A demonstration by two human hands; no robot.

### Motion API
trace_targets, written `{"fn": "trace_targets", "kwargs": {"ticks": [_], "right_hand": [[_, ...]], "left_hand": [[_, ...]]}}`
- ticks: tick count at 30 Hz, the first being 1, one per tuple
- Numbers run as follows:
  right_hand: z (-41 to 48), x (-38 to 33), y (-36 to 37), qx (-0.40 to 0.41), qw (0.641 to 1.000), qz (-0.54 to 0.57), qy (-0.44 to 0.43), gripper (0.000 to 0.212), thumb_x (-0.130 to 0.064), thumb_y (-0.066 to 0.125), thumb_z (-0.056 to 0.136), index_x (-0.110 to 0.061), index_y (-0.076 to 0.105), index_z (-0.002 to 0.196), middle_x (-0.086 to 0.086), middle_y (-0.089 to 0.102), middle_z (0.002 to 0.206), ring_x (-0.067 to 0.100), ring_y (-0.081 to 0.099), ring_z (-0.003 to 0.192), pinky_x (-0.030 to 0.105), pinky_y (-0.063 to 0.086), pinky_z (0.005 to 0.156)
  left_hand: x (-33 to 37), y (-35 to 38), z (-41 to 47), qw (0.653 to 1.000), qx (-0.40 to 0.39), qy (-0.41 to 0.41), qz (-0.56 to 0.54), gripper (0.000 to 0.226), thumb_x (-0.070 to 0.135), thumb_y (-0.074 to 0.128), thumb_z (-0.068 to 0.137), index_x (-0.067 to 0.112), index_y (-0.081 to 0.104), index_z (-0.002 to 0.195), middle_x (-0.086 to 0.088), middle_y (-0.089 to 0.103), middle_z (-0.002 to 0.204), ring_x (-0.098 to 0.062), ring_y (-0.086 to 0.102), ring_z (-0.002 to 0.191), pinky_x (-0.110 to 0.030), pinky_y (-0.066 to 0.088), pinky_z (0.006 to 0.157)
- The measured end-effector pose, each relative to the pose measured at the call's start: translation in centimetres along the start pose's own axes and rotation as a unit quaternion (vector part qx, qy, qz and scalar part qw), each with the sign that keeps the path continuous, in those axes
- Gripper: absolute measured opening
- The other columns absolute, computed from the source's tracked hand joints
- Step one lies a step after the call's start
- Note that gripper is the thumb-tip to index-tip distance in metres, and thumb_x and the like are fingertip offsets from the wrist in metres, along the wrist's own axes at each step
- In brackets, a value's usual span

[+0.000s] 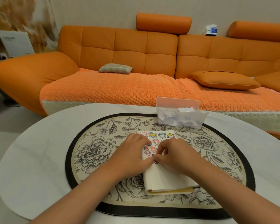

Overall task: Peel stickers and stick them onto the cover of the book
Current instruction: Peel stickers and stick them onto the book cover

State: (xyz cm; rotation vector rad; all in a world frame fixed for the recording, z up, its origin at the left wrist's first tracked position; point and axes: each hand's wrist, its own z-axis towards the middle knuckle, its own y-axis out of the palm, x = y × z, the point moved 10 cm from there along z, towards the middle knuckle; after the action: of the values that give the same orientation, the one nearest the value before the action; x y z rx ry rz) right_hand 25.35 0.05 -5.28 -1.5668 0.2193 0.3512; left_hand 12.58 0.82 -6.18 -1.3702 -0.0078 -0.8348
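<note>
The book lies closed on the floral placemat, and the sticker sheet covers the book's far half. The left hand presses flat on the sheet's left side, while the right hand, close beside it, pinches with curled fingers at a sticker near the middle of the book. This looks like the peeling step, though I cannot tell whether an edge has lifted; next, the sticker needs peeling free and pressing onto the bare cover at the book's near end.
</note>
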Motion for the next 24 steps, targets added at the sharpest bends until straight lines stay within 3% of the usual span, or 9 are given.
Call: {"fn": "trace_targets", "kwargs": {"ticks": [4,8,12,14,18,21,24], "right_hand": [[-0.8,-0.2,-1.0,0.062,0.997,-0.009,-0.034,0.044,-0.057,0.073,0.079,-0.036,0.052,0.112,-0.011,0.063,0.095,0.012,0.059,0.088,0.028,0.044,0.067],[-2.2,-1.2,-0.6,0.079,0.988,-0.022,-0.134,0.017,-0.048,0.065,0.091,-0.04,0.068,0.105,-0.017,0.061,0.101,0.006,0.058,0.093,0.025,0.043,0.07],[-3.8,-1.2,0.2,0.089,0.976,-0.064,-0.19,0.022,-0.046,0.057,0.093,-0.045,0.072,0.109,-0.021,0.061,0.1,0.008,0.06,0.091,0.025,0.041,0.057],[-4.3,-1.3,0.7,0.077,0.971,-0.091,-0.206,0.032,-0.046,0.047,0.094,-0.045,0.067,0.119,-0.019,0.058,0.108,0.01,0.055,0.095,0.025,0.041,0.059],[-4.7,-1.9,1.7,0.03,0.967,-0.128,-0.216,0.053,-0.041,0.025,0.092,-0.038,0.043,0.142,-0.008,0.044,0.129,0.015,0.039,0.105,0.029,0.04,0.076],[-4.5,-2.1,2.0,0.017,0.971,-0.12,-0.207,0.056,-0.038,0.029,0.094,-0.04,0.031,0.15,-0.006,0.037,0.132,0.015,0.036,0.111,0.028,0.037,0.08],[-4.4,-2.0,2.0,0.011,0.972,-0.115,-0.204,0.055,-0.037,0.034,0.095,-0.04,0.032,0.15,-0.004,0.038,0.132,0.015,0.037,0.113,0.03,0.041,0.083]], "left_hand": [[0.4,-0.3,-0.2,1.0,0.02,0.009,0.009,0.051,0.05,0.062,0.088,0.03,0.048,0.134,0.016,0.044,0.134,-0.002,0.029,0.133,-0.029,0.034,0.11],[1.8,-1.2,-1.1,0.995,0.069,0.064,0.031,0.035,0.042,0.063,0.089,0.028,0.058,0.12,0.016,0.051,0.118,-0.003,0.039,0.12,-0.022,0.04,0.098],[2.8,-1.5,-2.3,0.989,0.074,0.11,0.064,0.024,0.043,0.054,0.092,0.027,0.07,0.102,0.015,0.057,0.1,-0.005,0.048,0.1,-0.022,0.045,0.077],[2.9,-1.5,-3.0,0.988,0.067,0.118,0.071,0.03,0.044,0.05,0.094,0.029,0.074,0.104,0.016,0.058,0.101,-0.005,0.051,0.102,-0.022,0.047,0.071],[3.0,-1.4,-4.2,0.985,0.046,0.132,0.103,0.035,0.049,0.046,0.096,0.033,0.074,0.11,0.013,0.06,0.111,-0.005,0.052,0.109,-0.024,0.052,0.065],[3.0,-1.1,-4.7,0.984,0.025,0.129,0.117,0.037,0.056,0.042,0.097,0.041,0.072,0.113,0.014,0.058,0.116,-0.006,0.051,0.112,-0.025,0.052,0.066],[2.6,-0.4,-4.9,0.987,-0.03,0.101,0.118,0.045,0.064,0.033,0.095,0.049,0.064,0.124,0.016,0.048,0.127,-0.002,0.038,0.123,-0.027,0.051,0.079]]}}
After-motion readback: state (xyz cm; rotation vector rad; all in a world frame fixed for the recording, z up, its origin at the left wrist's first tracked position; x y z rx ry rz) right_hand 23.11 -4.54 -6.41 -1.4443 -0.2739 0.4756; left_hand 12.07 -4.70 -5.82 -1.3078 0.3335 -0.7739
